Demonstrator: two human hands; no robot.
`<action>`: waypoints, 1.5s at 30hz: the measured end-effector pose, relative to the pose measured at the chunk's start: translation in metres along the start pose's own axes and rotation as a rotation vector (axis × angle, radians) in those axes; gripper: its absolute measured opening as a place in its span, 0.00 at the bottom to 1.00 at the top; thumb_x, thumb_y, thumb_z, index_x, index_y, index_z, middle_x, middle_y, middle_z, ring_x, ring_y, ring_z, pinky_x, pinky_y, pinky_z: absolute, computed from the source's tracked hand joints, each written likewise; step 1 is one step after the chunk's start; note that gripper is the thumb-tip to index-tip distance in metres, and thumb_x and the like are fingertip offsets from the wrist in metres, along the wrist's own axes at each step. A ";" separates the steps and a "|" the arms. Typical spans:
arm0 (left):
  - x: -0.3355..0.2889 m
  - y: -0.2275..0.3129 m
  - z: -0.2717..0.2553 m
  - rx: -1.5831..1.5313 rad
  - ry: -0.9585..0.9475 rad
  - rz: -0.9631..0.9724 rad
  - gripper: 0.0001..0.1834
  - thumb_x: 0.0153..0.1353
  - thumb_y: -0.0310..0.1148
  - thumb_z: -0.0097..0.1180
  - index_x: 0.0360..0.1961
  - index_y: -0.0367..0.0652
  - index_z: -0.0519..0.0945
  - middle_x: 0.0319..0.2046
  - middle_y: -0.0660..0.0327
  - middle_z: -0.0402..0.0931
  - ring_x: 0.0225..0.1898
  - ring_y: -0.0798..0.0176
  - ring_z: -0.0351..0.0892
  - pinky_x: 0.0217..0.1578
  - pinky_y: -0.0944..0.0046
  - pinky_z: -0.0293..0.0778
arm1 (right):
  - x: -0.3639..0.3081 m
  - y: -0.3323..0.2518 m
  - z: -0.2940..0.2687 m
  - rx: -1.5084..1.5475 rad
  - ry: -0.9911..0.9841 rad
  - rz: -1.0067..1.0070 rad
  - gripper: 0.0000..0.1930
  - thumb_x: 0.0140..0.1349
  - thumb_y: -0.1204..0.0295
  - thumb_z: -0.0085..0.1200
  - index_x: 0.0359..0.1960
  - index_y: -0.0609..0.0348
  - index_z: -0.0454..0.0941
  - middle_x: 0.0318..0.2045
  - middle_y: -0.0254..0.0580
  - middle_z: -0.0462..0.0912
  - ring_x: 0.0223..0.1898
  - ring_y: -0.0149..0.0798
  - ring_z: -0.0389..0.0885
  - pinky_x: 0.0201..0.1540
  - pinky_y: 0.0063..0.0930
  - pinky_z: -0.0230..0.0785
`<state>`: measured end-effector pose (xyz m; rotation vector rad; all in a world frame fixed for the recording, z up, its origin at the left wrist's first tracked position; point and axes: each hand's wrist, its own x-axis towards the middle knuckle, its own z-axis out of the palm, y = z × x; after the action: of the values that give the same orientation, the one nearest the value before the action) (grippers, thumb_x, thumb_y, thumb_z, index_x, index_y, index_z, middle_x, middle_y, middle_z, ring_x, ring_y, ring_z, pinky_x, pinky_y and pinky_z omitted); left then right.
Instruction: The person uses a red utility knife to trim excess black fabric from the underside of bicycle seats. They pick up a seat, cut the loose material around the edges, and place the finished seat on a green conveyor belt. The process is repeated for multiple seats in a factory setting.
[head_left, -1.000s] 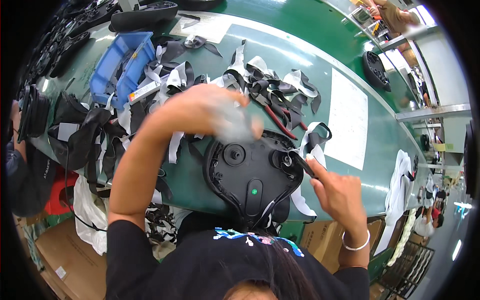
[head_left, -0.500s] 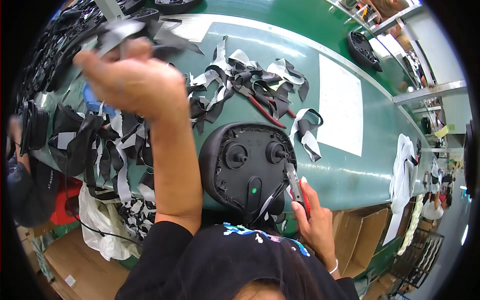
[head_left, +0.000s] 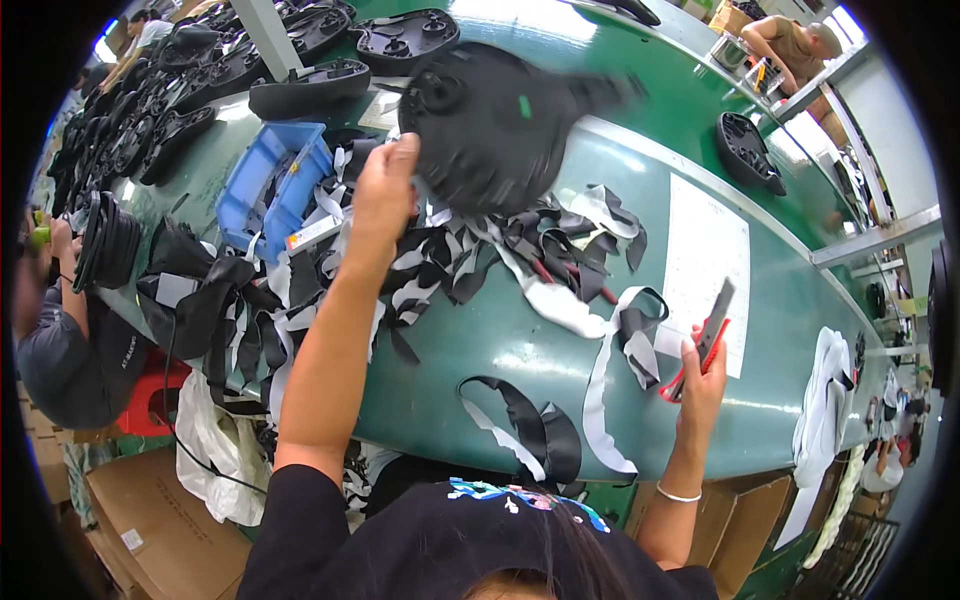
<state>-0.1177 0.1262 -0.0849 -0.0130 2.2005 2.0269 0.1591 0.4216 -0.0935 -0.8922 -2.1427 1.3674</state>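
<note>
My left hand [head_left: 385, 190] is closed on the edge of a black bicycle saddle [head_left: 490, 130]. The saddle is blurred by motion and held above the table, its underside showing and its narrow nose pointing right. Closed in my right hand [head_left: 700, 395] is a red utility knife [head_left: 706, 350] with its blade out, held over the table at the right, away from the saddle. Black and white cut strips [head_left: 450, 260] lie heaped beneath the saddle. Another black strip [head_left: 545, 435] curls near the table's front edge. Red tool handles [head_left: 592, 280] poke out of the heap, mostly covered.
A blue bin [head_left: 235, 200] stands at left among scraps. Many black saddles [head_left: 200, 70] are piled at the far left, beside a metal post [head_left: 265, 35]. A paper sheet [head_left: 690, 235] lies at right, near folded white material [head_left: 825, 390]. A co-worker [head_left: 70, 340] sits at left.
The saddle has gone from the table's front edge up and away, now in my left hand. The blurred strip is out of that hand. My right hand has moved right and farther out with the knife.
</note>
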 end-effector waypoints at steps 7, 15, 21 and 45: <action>-0.061 -0.047 0.071 0.966 0.004 0.779 0.33 0.50 0.44 0.63 0.55 0.40 0.68 0.48 0.51 0.67 0.50 0.49 0.66 0.49 0.55 0.63 | -0.100 -0.021 0.048 -0.047 -0.770 0.027 0.27 0.58 0.63 0.57 0.57 0.63 0.66 0.51 0.52 0.73 0.56 0.48 0.70 0.61 0.37 0.57; -0.161 -0.053 -0.017 0.702 -0.324 0.626 0.13 0.44 0.23 0.60 0.34 0.41 0.77 0.32 0.56 0.73 0.34 0.54 0.74 0.34 0.58 0.71 | 0.029 -0.035 0.070 0.099 -0.230 0.008 0.17 0.63 0.68 0.50 0.52 0.59 0.70 0.38 0.32 0.73 0.36 0.27 0.70 0.40 0.21 0.64; -0.209 -0.051 -0.071 1.015 0.106 0.549 0.26 0.39 0.29 0.66 0.45 0.46 0.77 0.51 0.52 0.65 0.51 0.47 0.66 0.48 0.50 0.65 | 0.100 -0.074 0.149 -0.095 -0.642 -0.288 0.19 0.61 0.62 0.54 0.49 0.60 0.72 0.36 0.40 0.77 0.39 0.36 0.73 0.45 0.29 0.65; -0.242 0.008 -0.200 1.441 -0.776 -0.379 0.30 0.41 0.54 0.66 0.47 0.57 0.79 0.36 0.59 0.80 0.43 0.53 0.78 0.42 0.53 0.69 | -0.029 -0.073 0.126 0.294 -0.876 -0.126 0.16 0.66 0.72 0.47 0.53 0.62 0.65 0.43 0.44 0.79 0.41 0.36 0.80 0.42 0.29 0.73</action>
<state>0.1000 -0.0948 -0.0333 0.3871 2.2438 -0.0723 0.0755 0.2997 -0.0799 -0.0025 -2.3943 2.1957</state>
